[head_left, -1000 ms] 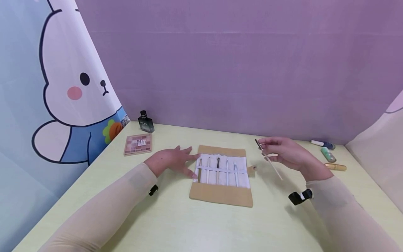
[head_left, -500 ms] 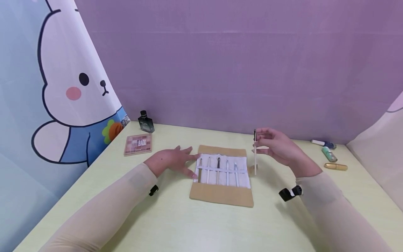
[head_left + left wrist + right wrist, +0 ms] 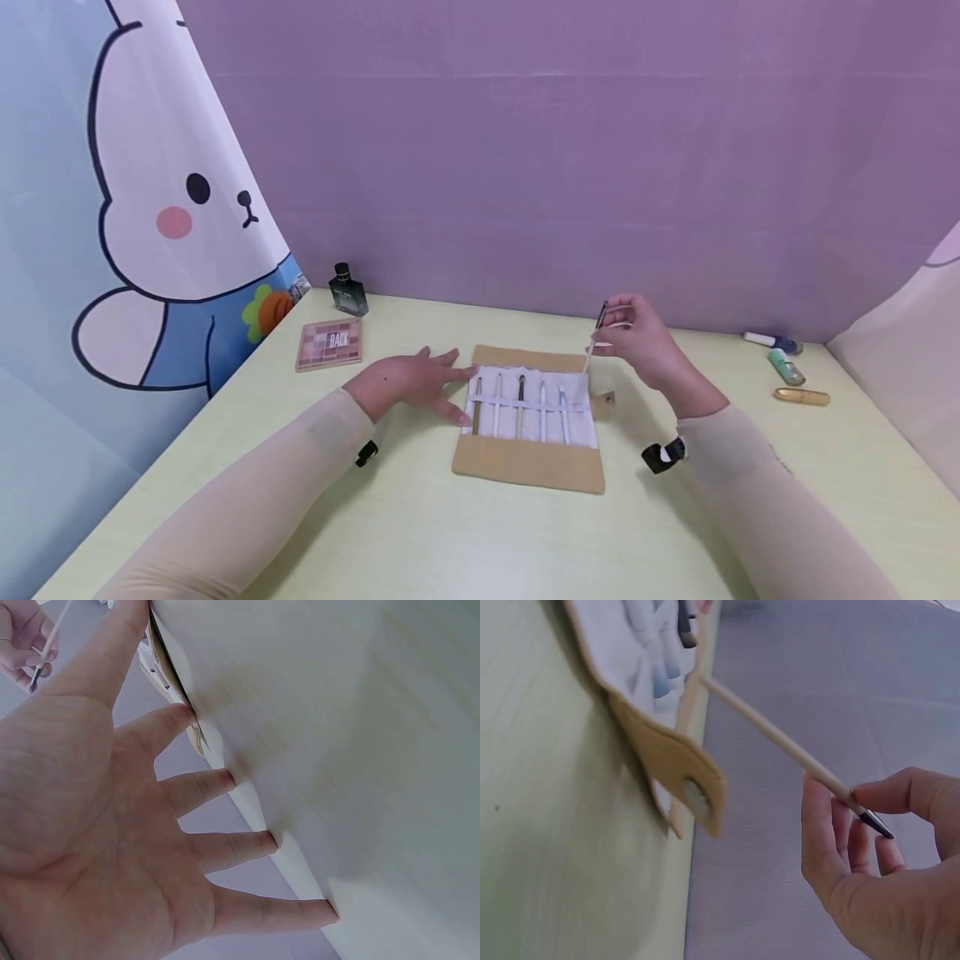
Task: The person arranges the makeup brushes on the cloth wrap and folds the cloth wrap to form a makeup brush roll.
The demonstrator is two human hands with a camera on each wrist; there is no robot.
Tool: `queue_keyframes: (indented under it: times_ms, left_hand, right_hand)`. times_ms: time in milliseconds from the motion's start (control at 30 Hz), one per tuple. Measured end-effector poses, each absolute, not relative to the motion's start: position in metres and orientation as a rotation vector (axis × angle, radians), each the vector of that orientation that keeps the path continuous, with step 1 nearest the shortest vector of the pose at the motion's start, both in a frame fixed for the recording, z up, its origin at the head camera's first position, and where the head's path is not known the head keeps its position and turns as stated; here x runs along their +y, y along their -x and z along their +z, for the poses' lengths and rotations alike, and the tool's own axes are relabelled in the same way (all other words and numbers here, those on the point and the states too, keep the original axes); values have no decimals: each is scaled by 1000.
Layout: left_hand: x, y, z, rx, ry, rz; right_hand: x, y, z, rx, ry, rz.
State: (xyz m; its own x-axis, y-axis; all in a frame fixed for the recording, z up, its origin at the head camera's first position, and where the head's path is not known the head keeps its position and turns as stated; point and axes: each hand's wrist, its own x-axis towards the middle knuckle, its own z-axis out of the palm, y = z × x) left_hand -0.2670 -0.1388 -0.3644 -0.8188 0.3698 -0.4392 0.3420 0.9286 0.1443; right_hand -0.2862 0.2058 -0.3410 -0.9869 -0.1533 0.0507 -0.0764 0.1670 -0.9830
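A tan fabric brush roll [image 3: 528, 463] lies unfolded on the table, with several makeup brushes [image 3: 520, 408] tucked under its lilac elastic band. My left hand [image 3: 414, 385] is spread flat, thumb and index fingertips at the roll's left edge; in the left wrist view its fingertips [image 3: 322, 913] touch the tabletop. Above the roll's upper right corner, my right hand [image 3: 637, 346] pinches a slim makeup brush [image 3: 780, 739] between thumb and fingers, near its dark tip. The brush's pale handle end slants down toward the white lining. A snap tab [image 3: 671, 765] sticks out from the roll's right side.
At the back left stand a dark perfume bottle [image 3: 348, 290] and, before it, an eyeshadow palette [image 3: 328, 344]. On the far right lie a white-and-blue bottle [image 3: 772, 342], a green tube [image 3: 786, 367] and a gold tube [image 3: 801, 397]. A purple cloth [image 3: 525, 167] hangs behind the table.
My right hand has carried the brush leftward, from right of the roll to over its upper right corner, and the brush's slant has turned. My left hand has stayed put.
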Motion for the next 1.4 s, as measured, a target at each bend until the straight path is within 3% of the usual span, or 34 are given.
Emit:
queue_keyframes:
  times_ms: [1400]
  left_hand:
    - [-139, 266, -363, 2616, -503, 82]
  right_hand:
    - [193, 294, -366, 2543, 244, -1396]
